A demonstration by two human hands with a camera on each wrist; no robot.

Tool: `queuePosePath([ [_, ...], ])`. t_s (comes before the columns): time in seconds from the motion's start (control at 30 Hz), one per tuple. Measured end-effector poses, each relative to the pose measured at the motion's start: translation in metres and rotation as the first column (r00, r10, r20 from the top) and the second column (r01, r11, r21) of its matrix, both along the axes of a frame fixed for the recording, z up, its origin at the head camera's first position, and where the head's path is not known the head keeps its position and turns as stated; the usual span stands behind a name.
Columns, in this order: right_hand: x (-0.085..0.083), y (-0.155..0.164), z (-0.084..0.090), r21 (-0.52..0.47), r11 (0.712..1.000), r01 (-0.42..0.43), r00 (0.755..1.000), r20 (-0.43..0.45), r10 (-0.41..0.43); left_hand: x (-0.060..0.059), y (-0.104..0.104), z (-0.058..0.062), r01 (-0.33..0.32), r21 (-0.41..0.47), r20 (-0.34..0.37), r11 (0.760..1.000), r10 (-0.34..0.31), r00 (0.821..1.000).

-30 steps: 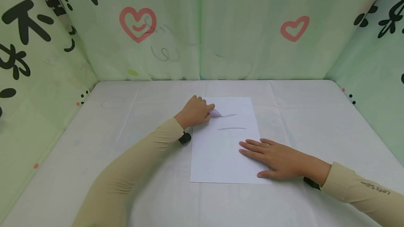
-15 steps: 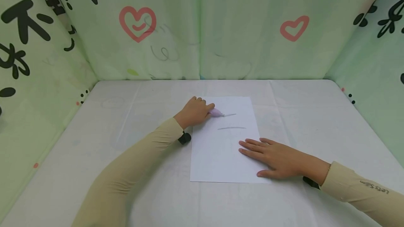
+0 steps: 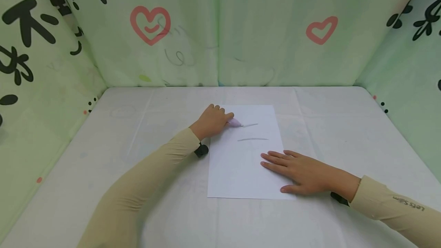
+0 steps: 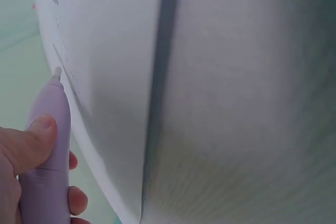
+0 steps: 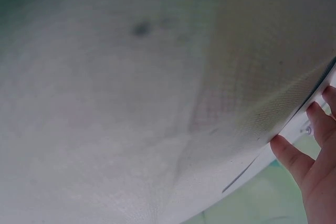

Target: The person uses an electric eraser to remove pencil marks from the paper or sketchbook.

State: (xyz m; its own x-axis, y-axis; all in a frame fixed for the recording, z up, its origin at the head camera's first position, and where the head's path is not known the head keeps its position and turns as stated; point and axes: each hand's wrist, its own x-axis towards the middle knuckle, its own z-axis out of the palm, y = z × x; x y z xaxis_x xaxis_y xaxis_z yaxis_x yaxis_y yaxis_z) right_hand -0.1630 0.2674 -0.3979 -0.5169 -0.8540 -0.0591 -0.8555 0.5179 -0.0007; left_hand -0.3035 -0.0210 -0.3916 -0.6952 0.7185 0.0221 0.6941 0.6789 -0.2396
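The lilac pen-shaped tool (image 3: 235, 123), gripped by the left hand (image 3: 211, 121) toward the tabletop's (image 3: 165, 102) far edge, apparently works the upper line (image 3: 250, 125), so the next move calls for steady guiding while the right hand's (image 3: 303, 173) straight, spread fingers brace the paper (image 3: 237, 173).

Right hand (image 5: 315, 169) — fingers (image 5: 290, 157) on white paper (image 5: 210, 177), dark stroke (image 5: 239, 174) nearby — green cloth (image 5: 262, 198) beyond.

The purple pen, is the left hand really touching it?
Touching. The left wrist view shows the left hand curled round the purple pen, gripping it.
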Motion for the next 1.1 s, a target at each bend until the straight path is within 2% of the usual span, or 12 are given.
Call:
queuePosePath([
  [0.27, 0.0002, -0.0004, 0.0009, 0.001, 1.0, -0.001, 1.0, -0.013, 0.001, -0.0022, 0.0017, -0.0022, 0.016, -0.011, 0.002, 1.0, -0.016, 1.0],
  [0.4, 0.0001, -0.0002, 0.0005, 0.001, 1.0, 0.001, 1.0, -0.01, -0.001, -0.0027, 0.0026, -0.0033, 0.016, -0.012, -0.023, 1.0, -0.016, 1.0],
  [0.7, 0.0001, 0.0005, -0.0011, 0.005, 1.0, 0.001, 1.0, -0.013, -0.001, -0.0008, 0.0045, 0.0018, 0.021, -0.025, -0.037, 0.999, -0.022, 0.999],
  [1.1, 0.0001, 0.0008, -0.001, -0.001, 1.0, 0.001, 1.0, -0.011, -0.001, -0.0017, 0.0068, 0.0041, 0.03, -0.042, -0.003, 0.999, -0.03, 1.0],
])
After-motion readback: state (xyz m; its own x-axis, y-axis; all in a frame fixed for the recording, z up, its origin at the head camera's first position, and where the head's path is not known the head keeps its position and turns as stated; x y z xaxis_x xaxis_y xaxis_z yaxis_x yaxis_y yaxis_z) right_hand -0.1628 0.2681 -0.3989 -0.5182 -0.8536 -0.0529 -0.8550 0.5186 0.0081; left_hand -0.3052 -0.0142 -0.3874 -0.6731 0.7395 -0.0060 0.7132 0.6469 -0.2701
